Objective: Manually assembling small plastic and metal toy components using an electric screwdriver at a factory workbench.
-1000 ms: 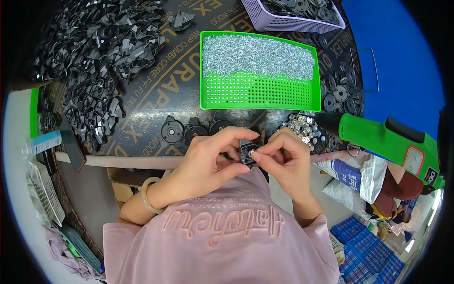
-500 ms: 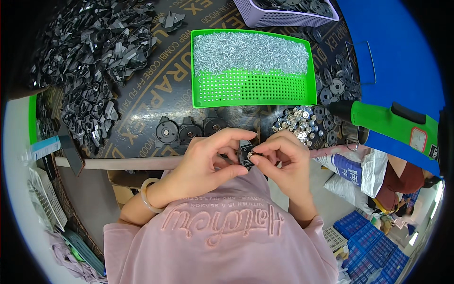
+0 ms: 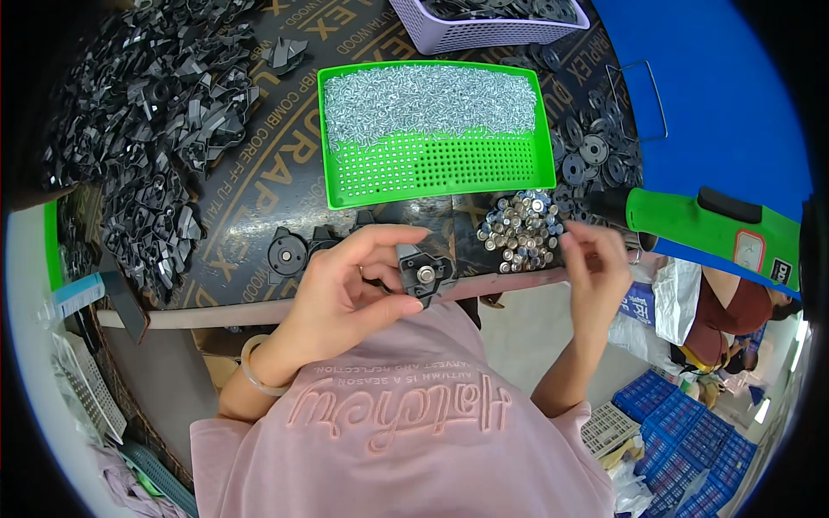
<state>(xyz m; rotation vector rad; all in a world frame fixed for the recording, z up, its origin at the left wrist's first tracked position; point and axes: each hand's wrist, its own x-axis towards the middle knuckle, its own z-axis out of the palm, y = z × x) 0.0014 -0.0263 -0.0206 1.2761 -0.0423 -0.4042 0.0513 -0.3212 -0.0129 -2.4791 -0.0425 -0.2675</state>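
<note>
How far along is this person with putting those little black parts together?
Done, it seems: a few black assembled parts lie at the table edge. In hand: the left hand holds a black part with a silver piece seated in it, while the right hand is beside the pile of silver caps. Left: a big heap of loose black parts and a green tray of screws.

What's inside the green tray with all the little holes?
The green tray holds a heap of small silvery screws across its far half. The near half shows bare holes. What lies under the heap is covered.
</note>
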